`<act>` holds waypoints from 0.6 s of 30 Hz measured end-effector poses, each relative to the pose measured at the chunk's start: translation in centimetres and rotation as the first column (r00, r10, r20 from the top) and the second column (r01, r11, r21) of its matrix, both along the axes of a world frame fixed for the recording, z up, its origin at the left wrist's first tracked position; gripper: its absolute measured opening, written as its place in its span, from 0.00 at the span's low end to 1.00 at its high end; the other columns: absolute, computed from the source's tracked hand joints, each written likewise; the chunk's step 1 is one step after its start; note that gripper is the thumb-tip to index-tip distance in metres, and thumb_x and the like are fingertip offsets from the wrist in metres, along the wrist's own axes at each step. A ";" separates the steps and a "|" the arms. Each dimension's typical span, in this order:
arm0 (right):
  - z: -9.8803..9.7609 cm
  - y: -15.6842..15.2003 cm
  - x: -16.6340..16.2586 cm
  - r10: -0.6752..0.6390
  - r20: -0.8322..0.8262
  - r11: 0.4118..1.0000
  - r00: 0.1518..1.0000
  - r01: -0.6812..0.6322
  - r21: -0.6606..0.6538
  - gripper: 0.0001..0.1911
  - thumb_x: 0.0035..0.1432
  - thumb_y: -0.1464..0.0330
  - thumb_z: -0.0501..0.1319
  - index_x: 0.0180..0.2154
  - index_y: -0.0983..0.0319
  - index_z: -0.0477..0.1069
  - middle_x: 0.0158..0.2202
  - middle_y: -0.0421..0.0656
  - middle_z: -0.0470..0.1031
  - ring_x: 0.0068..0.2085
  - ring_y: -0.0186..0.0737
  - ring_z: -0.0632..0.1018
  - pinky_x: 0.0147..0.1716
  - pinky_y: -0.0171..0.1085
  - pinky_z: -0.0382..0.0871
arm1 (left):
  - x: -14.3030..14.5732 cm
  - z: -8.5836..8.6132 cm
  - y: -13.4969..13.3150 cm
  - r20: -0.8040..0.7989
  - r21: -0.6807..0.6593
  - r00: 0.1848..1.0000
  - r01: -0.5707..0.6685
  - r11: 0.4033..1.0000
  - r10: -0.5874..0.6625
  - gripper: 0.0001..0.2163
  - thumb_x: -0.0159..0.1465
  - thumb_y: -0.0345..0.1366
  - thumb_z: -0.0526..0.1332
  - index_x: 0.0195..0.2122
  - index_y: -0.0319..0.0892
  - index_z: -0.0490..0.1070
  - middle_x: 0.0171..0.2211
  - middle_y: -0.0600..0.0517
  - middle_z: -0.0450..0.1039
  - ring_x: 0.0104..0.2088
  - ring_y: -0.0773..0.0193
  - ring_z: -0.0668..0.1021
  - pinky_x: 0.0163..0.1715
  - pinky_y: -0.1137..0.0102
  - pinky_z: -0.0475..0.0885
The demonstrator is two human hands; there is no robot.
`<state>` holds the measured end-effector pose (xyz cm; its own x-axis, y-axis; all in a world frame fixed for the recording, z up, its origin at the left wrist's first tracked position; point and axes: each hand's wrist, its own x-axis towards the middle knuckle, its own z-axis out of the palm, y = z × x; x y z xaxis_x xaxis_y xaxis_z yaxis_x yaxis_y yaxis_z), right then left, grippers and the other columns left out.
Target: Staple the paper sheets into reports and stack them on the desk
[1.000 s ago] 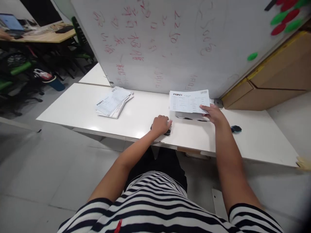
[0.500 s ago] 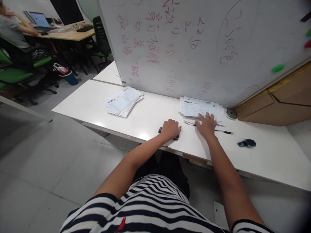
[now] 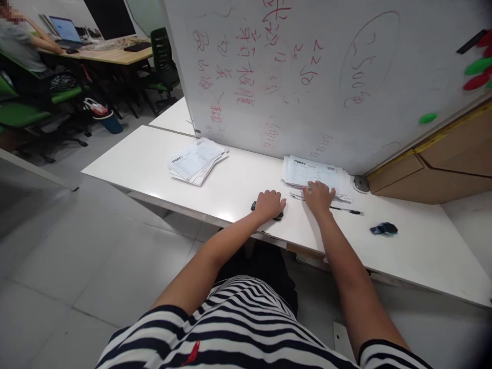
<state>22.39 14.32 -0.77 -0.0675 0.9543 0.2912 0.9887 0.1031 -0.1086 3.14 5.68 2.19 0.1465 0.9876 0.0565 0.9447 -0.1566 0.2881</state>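
My left hand [image 3: 270,205] is closed over a slim black object [image 3: 279,217] at the desk's front edge. Only its two ends show, so I cannot make out its kind. My right hand [image 3: 320,197] lies at the near edge of a stack of printed paper slips [image 3: 307,170], fingers apart and fingertips touching the paper. A pen [image 3: 348,210] lies on the desk, partly under that hand. Farther left sits a second, fanned pile of similar slips [image 3: 198,158], with neither hand on it.
A whiteboard [image 3: 246,77] with red writing stands along the back of the white desk [image 3: 246,169]. Cardboard boxes [image 3: 403,179] and a small grey device [image 3: 361,183] are at the right. A dark blue-black item [image 3: 384,229] lies nearby. Someone sits at another desk, far left.
The view has shifted slightly. My right hand stays at the right stack's near edge, its fingers a little closer together. My left hand has stayed on the black object.
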 end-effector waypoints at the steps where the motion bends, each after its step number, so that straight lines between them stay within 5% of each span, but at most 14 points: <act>1: -0.1 -0.7 -0.1 -0.001 -0.008 1.000 1.000 0.001 0.014 0.24 0.64 0.58 0.47 0.54 0.62 0.68 0.60 0.55 0.63 0.60 0.55 0.62 0.58 0.63 0.46 | 0.0 -0.1 0.0 0.008 -0.001 1.000 -0.004 1.000 0.004 0.19 0.69 0.46 0.47 0.44 0.38 0.71 0.43 0.43 0.73 0.45 0.54 0.72 0.42 0.62 0.64; 5: -0.8 -3.9 -0.3 0.030 -0.002 1.000 1.000 -0.030 -0.004 0.27 0.65 0.57 0.47 0.60 0.63 0.62 0.65 0.56 0.54 0.64 0.56 0.56 0.58 0.62 0.47 | -0.2 -0.2 0.3 0.069 -0.016 0.997 -0.026 1.000 0.027 0.19 0.68 0.46 0.47 0.43 0.39 0.71 0.42 0.44 0.73 0.44 0.54 0.73 0.41 0.62 0.65; 13: -2.7 -6.3 -0.2 0.051 -0.071 0.981 0.996 -0.063 -0.182 0.28 0.67 0.58 0.40 0.63 0.62 0.58 0.67 0.52 0.53 0.66 0.52 0.53 0.61 0.56 0.46 | -1.1 0.2 0.4 0.361 -0.108 0.931 -0.022 0.994 0.060 0.19 0.66 0.49 0.49 0.38 0.43 0.74 0.40 0.47 0.76 0.42 0.56 0.75 0.43 0.63 0.66; 15: -2.8 -6.3 -0.2 0.042 -0.075 0.980 0.996 -0.055 -0.189 0.28 0.67 0.57 0.40 0.63 0.61 0.57 0.67 0.51 0.52 0.67 0.51 0.53 0.62 0.55 0.45 | -1.4 0.4 0.4 0.556 -0.122 0.829 0.002 0.992 0.067 0.18 0.65 0.50 0.51 0.38 0.44 0.74 0.40 0.48 0.77 0.42 0.58 0.76 0.44 0.64 0.67; 18: -2.8 -6.2 -0.2 0.035 -0.085 0.980 0.996 -0.051 -0.191 0.28 0.67 0.57 0.40 0.63 0.61 0.57 0.67 0.50 0.51 0.67 0.50 0.52 0.62 0.54 0.44 | -2.8 0.7 0.9 0.845 -0.151 0.521 0.011 0.988 0.123 0.18 0.65 0.49 0.51 0.41 0.43 0.72 0.46 0.47 0.75 0.46 0.60 0.75 0.45 0.66 0.68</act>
